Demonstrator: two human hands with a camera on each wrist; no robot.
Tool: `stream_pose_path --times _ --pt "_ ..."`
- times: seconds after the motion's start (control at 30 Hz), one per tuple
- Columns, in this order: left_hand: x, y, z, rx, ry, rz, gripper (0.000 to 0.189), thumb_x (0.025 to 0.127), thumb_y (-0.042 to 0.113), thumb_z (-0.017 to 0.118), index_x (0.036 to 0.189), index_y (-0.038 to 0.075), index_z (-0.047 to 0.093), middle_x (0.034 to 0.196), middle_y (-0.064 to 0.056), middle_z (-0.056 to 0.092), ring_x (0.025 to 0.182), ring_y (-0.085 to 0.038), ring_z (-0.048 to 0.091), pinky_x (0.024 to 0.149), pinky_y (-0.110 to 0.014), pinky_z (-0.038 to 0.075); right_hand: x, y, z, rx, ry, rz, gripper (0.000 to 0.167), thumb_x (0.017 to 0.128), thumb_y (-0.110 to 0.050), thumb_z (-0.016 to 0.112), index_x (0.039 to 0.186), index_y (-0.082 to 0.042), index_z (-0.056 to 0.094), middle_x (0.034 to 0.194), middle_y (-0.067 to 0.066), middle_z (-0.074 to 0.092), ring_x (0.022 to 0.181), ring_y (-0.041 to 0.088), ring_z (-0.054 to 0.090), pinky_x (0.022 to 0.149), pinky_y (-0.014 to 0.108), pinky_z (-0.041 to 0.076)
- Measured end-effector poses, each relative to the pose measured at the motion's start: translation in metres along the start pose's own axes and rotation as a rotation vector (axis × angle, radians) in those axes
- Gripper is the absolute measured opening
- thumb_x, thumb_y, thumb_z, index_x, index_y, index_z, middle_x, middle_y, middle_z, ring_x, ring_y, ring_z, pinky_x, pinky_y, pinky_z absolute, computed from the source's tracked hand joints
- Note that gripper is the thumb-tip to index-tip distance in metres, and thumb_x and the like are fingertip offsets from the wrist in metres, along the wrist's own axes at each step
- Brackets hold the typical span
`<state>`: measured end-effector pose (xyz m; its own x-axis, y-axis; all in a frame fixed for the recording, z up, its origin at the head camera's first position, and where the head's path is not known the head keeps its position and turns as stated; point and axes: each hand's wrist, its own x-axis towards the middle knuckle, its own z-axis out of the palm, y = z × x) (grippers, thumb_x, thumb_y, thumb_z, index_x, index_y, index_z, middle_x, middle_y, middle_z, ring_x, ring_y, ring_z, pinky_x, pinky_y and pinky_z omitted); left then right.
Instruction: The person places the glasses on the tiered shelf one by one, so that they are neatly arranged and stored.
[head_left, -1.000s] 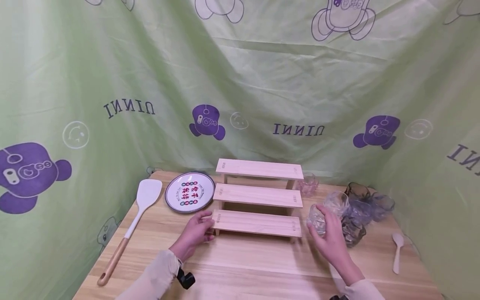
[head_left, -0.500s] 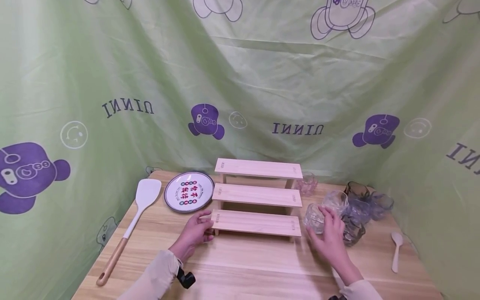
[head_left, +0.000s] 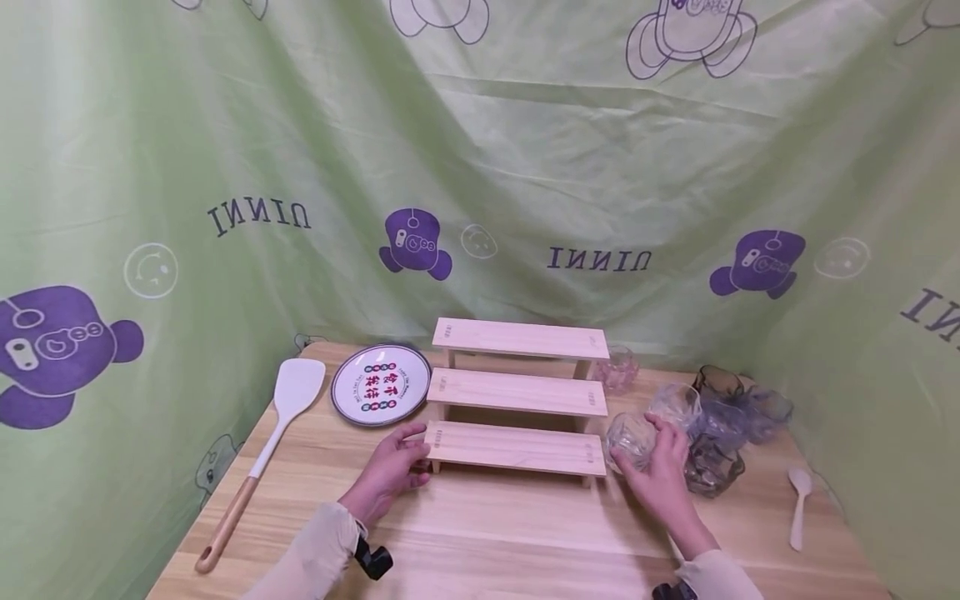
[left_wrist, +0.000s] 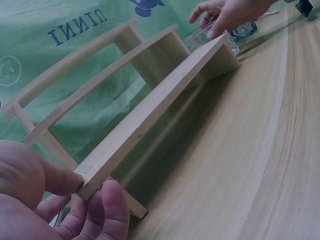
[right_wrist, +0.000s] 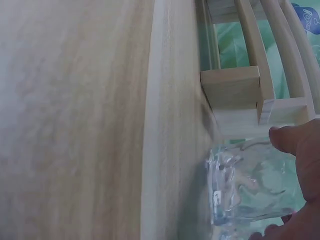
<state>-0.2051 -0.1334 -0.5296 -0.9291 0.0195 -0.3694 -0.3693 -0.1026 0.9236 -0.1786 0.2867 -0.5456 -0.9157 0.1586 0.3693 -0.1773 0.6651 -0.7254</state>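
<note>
The right hand holds a transparent cup, with the thumb on the near side of it and the fingers on the far side. The cup lies forward and to the left of the palm, in the narrow place between this hand and the right end of a three-step wooden rack. It seems upright; whether its base is resting on the table or is a little above it, I cannot tell, and also not whether its wall touches the rack. The cup is about as wide as tall, so only the rack gives a strong long axis: its boards run from the left hand across to the right one. The left hand pinches the left end of the lowest step, thumb on top and fingers below. The right hand is clearly the nearer one to the cup.

Behind the right fingertips stands a second transparent cup, very near, and to the right of the knuckles is a dark smoky cup; so this side is tight. A pink cup is farther forward, beside the highest step. The widest room is toward the person, where the table stretches between the two wrists, along the front edge of the rack.
</note>
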Motion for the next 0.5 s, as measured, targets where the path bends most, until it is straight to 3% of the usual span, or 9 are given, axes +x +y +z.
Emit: stream_pose_path --times 0.2,0.33,0.5 --pt "0.002 -0.004 0.001 0.006 0.005 -0.011 0.051 0.097 0.002 0.063 0.145 0.002 0.047 0.116 -0.016 0.058 0.087 -0.024 0.059 0.068 -0.034 0.059 0.009 0.012 0.001 0.229 -0.142 0.221 0.11 0.087 -0.024 0.083 0.159 -0.005 0.002 0.153 0.036 0.026 0.141 0.052 0.025 0.116 0.064 0.018" --pt "0.002 -0.003 0.0 -0.003 0.003 -0.015 0.051 0.097 0.003 0.063 0.145 0.003 0.046 0.115 -0.016 0.059 0.087 -0.024 0.059 0.068 -0.034 0.058 0.017 0.018 0.0 0.315 -0.21 0.295 0.104 0.086 -0.022 0.084 0.157 -0.001 0.012 0.154 0.031 0.033 0.144 0.045 0.027 0.119 0.058 0.016" --pt "0.001 -0.001 -0.001 -0.01 0.0 -0.014 0.05 0.097 0.003 0.063 0.144 0.003 0.046 0.114 -0.016 0.06 0.086 -0.024 0.059 0.067 -0.034 0.057 0.022 0.022 0.003 0.347 -0.198 0.325 0.099 0.079 -0.02 0.09 0.147 0.003 0.022 0.153 0.025 0.039 0.145 0.039 0.03 0.12 0.053 0.018"
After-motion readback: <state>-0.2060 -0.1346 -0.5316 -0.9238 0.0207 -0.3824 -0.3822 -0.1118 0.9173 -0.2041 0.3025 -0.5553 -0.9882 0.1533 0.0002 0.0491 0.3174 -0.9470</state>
